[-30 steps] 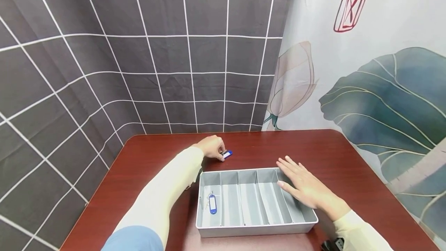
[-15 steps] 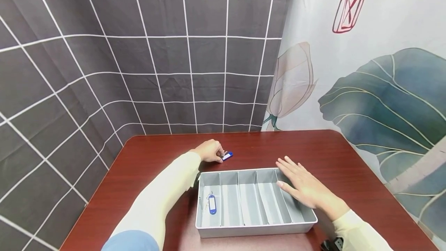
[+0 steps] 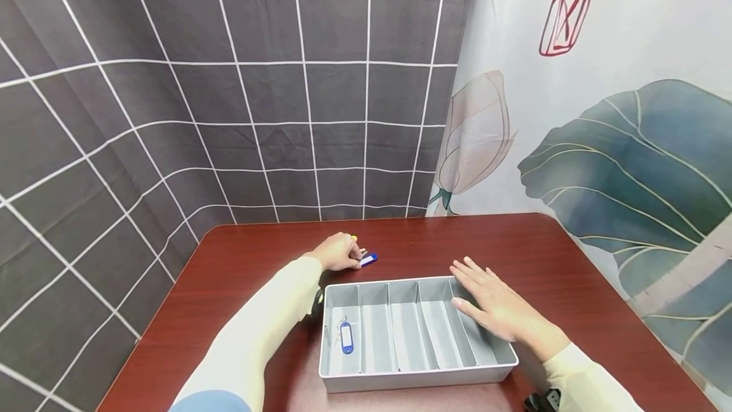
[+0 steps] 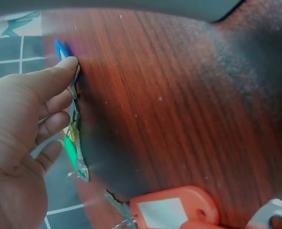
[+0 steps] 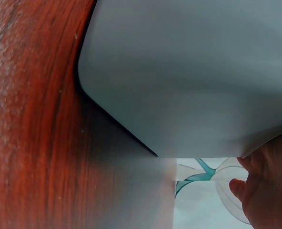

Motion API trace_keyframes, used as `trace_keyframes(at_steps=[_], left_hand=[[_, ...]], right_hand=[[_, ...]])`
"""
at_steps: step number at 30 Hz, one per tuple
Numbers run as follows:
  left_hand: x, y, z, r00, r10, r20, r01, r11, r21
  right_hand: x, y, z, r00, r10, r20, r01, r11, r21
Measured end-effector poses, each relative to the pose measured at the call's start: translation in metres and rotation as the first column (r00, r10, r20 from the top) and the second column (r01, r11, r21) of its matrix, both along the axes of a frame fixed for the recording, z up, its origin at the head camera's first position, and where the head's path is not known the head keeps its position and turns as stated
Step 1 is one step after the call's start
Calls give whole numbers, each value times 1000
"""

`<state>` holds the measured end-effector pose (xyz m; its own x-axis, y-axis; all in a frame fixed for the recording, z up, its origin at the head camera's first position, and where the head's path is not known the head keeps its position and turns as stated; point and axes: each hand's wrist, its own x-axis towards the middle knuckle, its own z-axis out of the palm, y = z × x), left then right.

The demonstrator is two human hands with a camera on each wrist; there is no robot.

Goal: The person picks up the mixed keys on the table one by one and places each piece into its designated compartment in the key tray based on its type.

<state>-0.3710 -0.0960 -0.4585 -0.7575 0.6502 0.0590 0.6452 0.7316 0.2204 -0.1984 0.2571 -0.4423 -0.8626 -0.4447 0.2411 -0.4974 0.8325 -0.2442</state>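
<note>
My left hand (image 3: 338, 252) is beyond the tray near the back of the table, its thumb and fingers pinching a blue key tag (image 3: 368, 259) by its ring end. In the left wrist view the blue tag (image 4: 61, 49) sticks out past the thumb tip. Green (image 4: 71, 151) and yellow tags with keys lie just behind the fingers. The grey tray (image 3: 420, 378) has several long compartments; another blue key tag (image 3: 346, 337) lies in its leftmost one. My right hand (image 3: 503, 307) rests with straight fingers over the tray's right rim.
Orange key tags (image 4: 172, 210) lie on the table by the left wrist, hidden by the arm in the head view. The reddish-brown table (image 3: 257, 247) ends at a dark gridded curtain (image 3: 337, 94). A black object (image 3: 540, 401) sits at the right wrist.
My left hand has drawn back slightly to the left and nearer, the blue tag shifting a little with it. A bit of yellow now shows behind the hand. The right hand has stayed put.
</note>
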Motion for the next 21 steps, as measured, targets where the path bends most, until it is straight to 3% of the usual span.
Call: trace_keyframes(at_steps=[21], left_hand=[[5,-7,-16,998,14,-68,-5,991,133]], right_hand=[[2,-2,-1,1000,-9,-2,9,1000,-5]])
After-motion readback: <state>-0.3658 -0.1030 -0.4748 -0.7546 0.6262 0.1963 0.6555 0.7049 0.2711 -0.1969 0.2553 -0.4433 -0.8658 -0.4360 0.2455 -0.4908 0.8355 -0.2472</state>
